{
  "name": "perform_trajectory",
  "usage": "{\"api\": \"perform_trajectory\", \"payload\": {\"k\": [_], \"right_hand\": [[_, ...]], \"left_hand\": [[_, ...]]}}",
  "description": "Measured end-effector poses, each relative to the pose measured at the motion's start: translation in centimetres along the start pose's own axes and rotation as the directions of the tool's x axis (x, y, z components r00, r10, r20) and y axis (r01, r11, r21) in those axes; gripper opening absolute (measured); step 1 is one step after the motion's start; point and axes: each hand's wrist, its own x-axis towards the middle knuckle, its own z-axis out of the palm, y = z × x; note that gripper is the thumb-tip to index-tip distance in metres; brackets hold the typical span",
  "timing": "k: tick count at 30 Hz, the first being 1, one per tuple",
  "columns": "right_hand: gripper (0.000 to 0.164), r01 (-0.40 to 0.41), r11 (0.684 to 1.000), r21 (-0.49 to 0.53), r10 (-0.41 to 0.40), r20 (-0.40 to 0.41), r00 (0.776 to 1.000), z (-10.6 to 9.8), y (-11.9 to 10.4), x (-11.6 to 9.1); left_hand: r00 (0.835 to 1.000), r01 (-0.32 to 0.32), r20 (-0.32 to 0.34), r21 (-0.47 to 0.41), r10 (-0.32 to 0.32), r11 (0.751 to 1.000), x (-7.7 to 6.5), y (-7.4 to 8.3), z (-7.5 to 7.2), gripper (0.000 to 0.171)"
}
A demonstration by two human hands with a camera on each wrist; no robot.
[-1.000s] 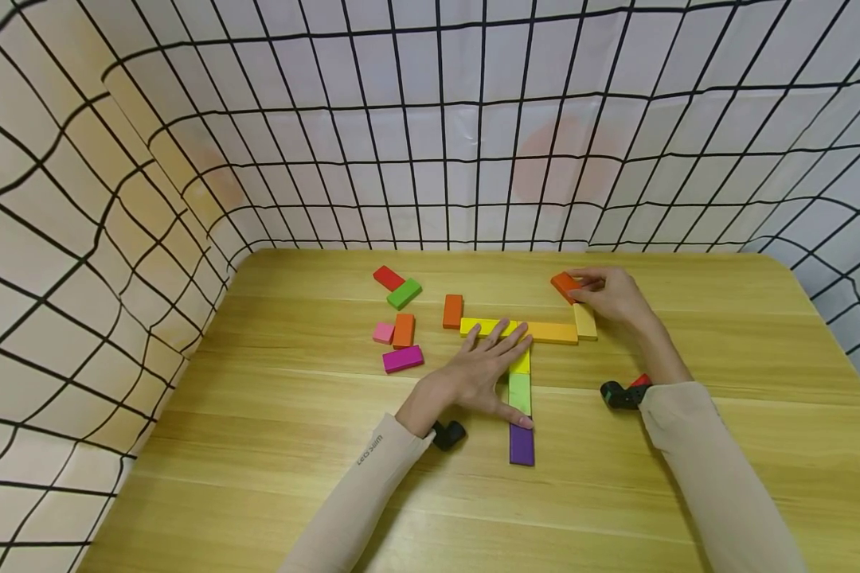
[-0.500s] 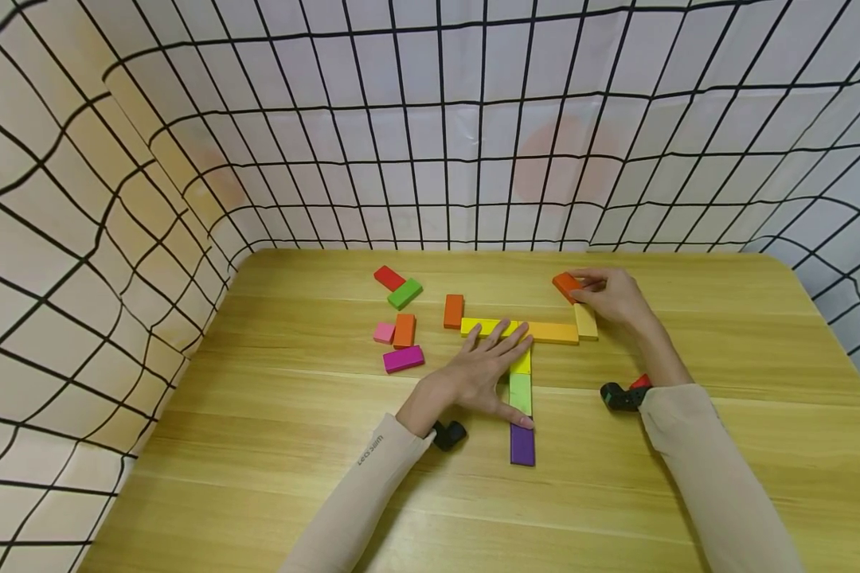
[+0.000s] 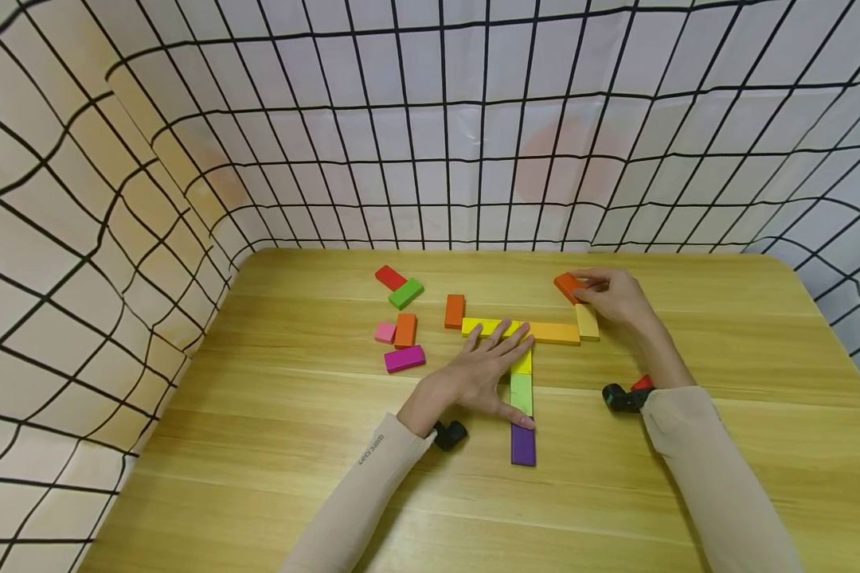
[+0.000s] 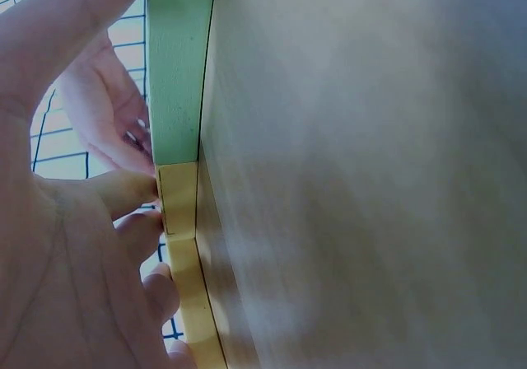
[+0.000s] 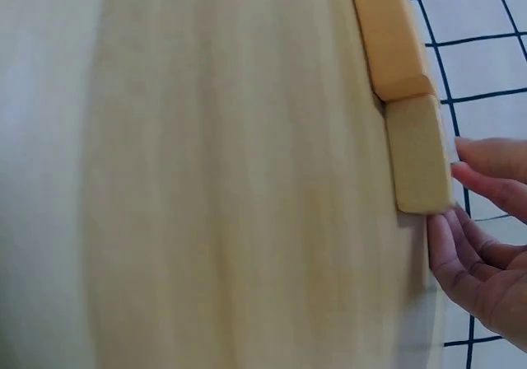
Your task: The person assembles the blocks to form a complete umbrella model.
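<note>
My left hand (image 3: 483, 378) lies spread over the joined blocks, its fingers straight across a yellow block (image 3: 473, 326) and its thumb at the top of a purple block (image 3: 523, 447). Under it, a light green block (image 3: 521, 394) links the purple one to another yellow block (image 3: 521, 362). A light orange block (image 3: 555, 333) continues the cross row to a pale yellow block (image 3: 587, 322), set crosswise at the right end. My right hand (image 3: 616, 298) pinches the near end of a slanted red-orange block (image 3: 567, 287) just beyond the pale one; the right wrist view hides the red-orange block.
An orange block (image 3: 455, 311) stands by the row's left end. Farther left lie red (image 3: 389, 278), green (image 3: 405, 294), orange (image 3: 404, 330), pink (image 3: 385, 333) and magenta (image 3: 404, 359) blocks. A red block (image 3: 643, 383) shows partly by the right wrist. Netting (image 3: 459, 159) borders the table.
</note>
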Motion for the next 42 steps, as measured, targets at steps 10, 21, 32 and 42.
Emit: {"api": "perform_trajectory", "payload": {"k": [10,21,32,42], "right_hand": [[0.067,0.012,1.000,0.028,-0.017,0.186,0.982,-4.3,2.5,-3.6],[0.056,0.102,0.994,-0.023,-0.095,0.208,0.973,-6.3,6.4,-11.6],[0.055,0.180,0.981,-0.077,-0.162,0.200,0.966,-4.6,7.0,-15.9],[0.042,0.282,0.950,-0.135,-0.276,0.061,0.959,-3.6,6.8,-15.6]], "left_hand": [[1.000,0.005,0.008,-0.012,-0.005,1.000,0.0,0.0,0.0,0.129],[1.000,0.004,0.009,-0.031,-0.003,1.000,-0.1,0.0,-0.1,0.128],[1.000,-0.009,0.003,-0.035,0.009,0.999,-0.1,0.0,-0.1,0.128],[1.000,-0.014,-0.009,-0.027,0.013,1.000,-0.1,0.0,0.1,0.128]]}}
